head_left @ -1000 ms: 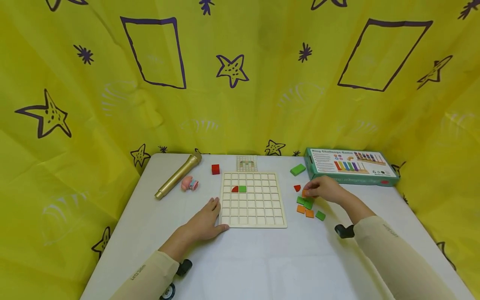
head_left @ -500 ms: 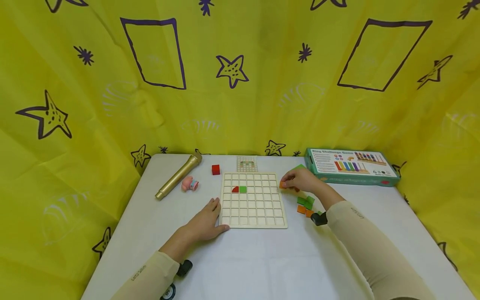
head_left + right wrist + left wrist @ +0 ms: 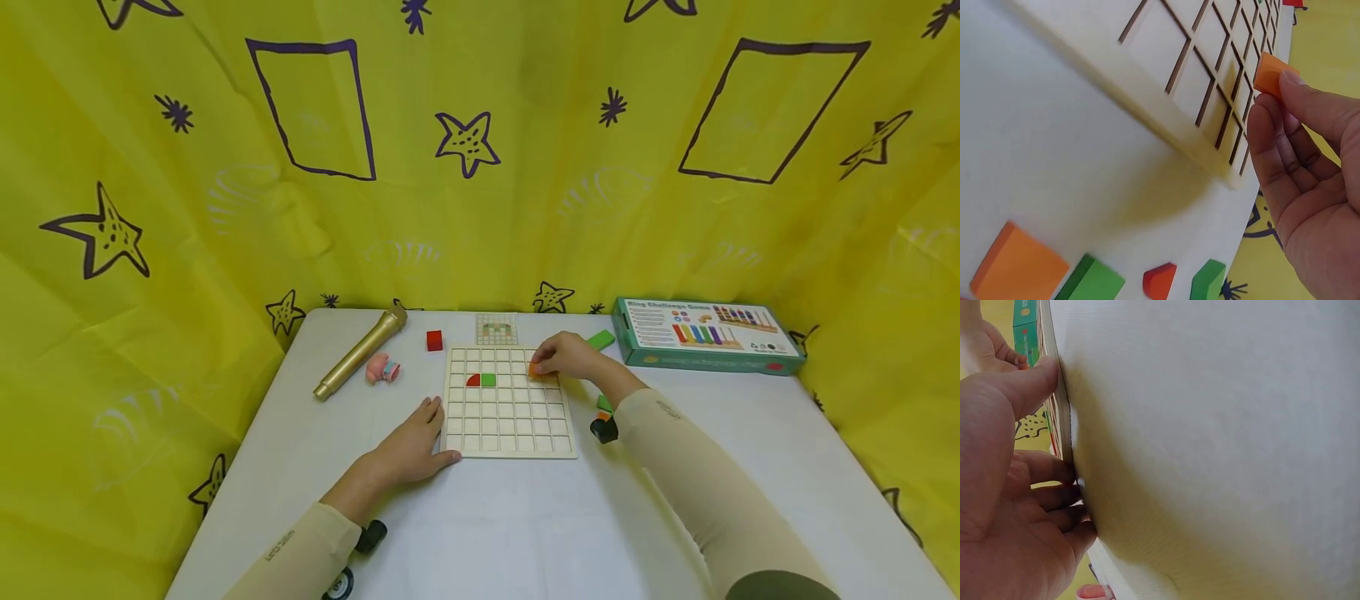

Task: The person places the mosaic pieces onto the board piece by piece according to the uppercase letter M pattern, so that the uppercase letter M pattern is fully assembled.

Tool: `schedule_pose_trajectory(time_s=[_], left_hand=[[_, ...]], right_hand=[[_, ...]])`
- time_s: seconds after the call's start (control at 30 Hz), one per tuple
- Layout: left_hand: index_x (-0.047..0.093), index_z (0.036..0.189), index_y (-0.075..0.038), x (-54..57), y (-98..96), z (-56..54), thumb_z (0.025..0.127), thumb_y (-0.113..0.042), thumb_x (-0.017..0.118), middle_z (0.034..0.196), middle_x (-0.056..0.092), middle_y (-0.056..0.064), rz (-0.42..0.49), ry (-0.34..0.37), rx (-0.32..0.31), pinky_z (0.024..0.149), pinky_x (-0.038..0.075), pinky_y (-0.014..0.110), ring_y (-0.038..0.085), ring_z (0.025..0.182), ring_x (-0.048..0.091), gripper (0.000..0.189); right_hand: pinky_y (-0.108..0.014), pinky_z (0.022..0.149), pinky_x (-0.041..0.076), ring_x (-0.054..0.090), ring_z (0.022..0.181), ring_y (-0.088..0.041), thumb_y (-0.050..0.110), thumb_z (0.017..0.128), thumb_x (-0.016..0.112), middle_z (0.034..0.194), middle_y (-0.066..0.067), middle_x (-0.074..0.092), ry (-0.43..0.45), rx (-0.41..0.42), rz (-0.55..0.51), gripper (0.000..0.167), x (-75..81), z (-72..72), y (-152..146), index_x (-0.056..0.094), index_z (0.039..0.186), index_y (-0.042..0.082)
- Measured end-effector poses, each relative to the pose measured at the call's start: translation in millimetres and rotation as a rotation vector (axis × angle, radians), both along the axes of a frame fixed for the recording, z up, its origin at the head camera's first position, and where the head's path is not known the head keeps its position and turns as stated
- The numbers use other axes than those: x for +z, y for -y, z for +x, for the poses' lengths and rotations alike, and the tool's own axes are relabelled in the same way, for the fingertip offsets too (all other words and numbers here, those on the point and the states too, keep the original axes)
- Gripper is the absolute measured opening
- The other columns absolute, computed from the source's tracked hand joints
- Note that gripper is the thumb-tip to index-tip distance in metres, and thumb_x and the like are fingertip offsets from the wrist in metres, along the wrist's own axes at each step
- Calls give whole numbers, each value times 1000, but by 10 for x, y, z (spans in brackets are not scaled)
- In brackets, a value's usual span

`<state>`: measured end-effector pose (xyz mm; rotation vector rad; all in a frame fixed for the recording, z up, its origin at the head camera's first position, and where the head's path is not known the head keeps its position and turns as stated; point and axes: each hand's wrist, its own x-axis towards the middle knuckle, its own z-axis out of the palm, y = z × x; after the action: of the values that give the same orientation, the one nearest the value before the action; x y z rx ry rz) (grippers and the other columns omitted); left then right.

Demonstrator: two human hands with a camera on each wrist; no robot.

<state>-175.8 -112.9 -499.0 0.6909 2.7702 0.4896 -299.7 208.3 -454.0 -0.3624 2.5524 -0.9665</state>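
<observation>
A wooden grid board [image 3: 510, 421] lies flat mid-table, with a red quarter-round tile [image 3: 473, 381] and a green square tile [image 3: 488, 380] side by side in its cells. My left hand [image 3: 408, 442] rests against the board's left edge, thumb at the near corner, fingers extended. Over the board's upper right cells, my right hand [image 3: 568, 356] pinches an orange square tile [image 3: 1270, 74] between thumb and fingers. A small pattern card [image 3: 497, 328] lies just behind the board. Most loose tiles on the right are hidden by the right forearm in the head view.
A gold toy microphone [image 3: 358, 354], a pink figurine [image 3: 381, 368] and a red cube [image 3: 434, 340] lie on the left. At the back right are a green block [image 3: 601, 340] and a game box [image 3: 708, 336]. Loose orange [image 3: 1019, 265] and green [image 3: 1092, 280] tiles lie right of the board.
My right hand has carried the orange square tile left from the loose tiles, past the board's right edge, to over its upper right cells. The left hand has stayed against the board.
</observation>
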Motion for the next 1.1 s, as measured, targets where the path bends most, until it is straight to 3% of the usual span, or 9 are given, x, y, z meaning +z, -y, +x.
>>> schedule_pose_trajectory(time_s=[0.4, 0.7, 1.1], left_hand=[[32, 150, 13, 24, -22, 13, 94, -45, 68, 161, 25, 25, -1, 8, -2, 119, 26, 47, 39, 150, 20, 89], [32, 151, 12, 23, -15, 15, 94, -47, 67, 162, 24, 24, -2, 15, 10, 119, 26, 46, 38, 150, 20, 89], [30, 151, 12, -7, -2, -12, 95, -47, 67, 162, 24, 24, 5, 11, 2, 119, 26, 46, 38, 151, 19, 90]], right_hand=[[-35, 85, 51, 60, 90, -18, 15, 92, 75, 96, -1, 73, -12, 16, -23, 11, -126, -51, 278, 78, 100, 8], [-26, 67, 53, 63, 77, -14, 12, 92, 75, 91, -3, 73, 42, 7, -97, 10, -209, -62, 433, 76, 98, 4], [-27, 68, 52, 61, 76, -15, 12, 93, 73, 92, -3, 72, 16, 34, -51, 8, -194, -27, 528, 77, 98, 6]])
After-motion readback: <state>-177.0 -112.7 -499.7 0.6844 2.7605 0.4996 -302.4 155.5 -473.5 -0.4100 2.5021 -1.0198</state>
